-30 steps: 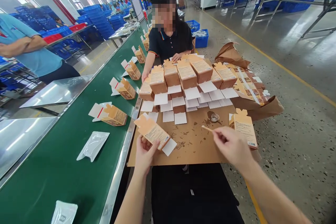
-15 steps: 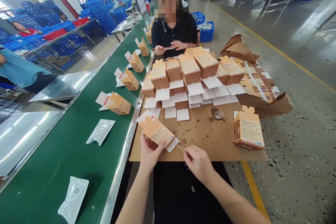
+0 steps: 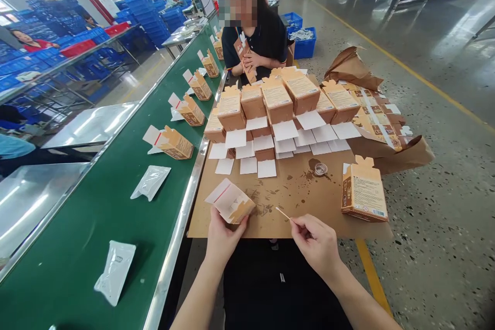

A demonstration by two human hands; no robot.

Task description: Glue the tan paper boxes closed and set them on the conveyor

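Here, left hand (image 3: 225,237) holds angular cardboard box (image 3: 229,201); right hand (image 3: 317,243), thin swab (image 3: 283,214).

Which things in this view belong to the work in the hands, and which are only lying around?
Seem to belong to the work:
box, held in the left hand
thin stick, held in the right hand
small clear dish
stacked boxes

Seem to be just lying about:
crumpled brown paper, at the right
blue crates, further back
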